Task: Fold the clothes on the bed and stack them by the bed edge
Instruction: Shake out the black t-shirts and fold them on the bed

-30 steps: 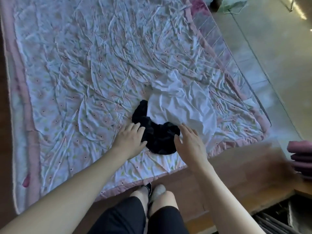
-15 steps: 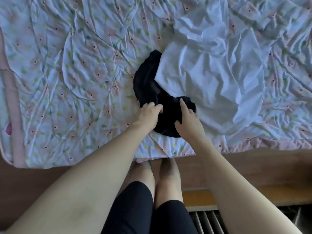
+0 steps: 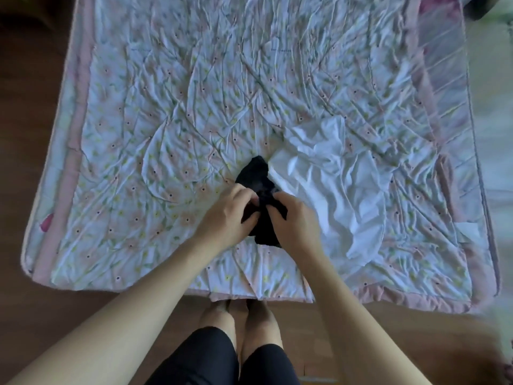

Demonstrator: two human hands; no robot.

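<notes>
Creased floral quilt [image 3: 172, 140] over wooden floor, with small black garment [image 3: 259, 176] near front edge beside crumpled white garment [image 3: 333, 179], pinched by left hand [image 3: 226, 218] and right hand [image 3: 295, 220]; seemingly light, limp, best gripped at hems.

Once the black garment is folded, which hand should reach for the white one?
Right. The white garment lies just beside the right hand; the left hand would have to cross the black garment.
</notes>
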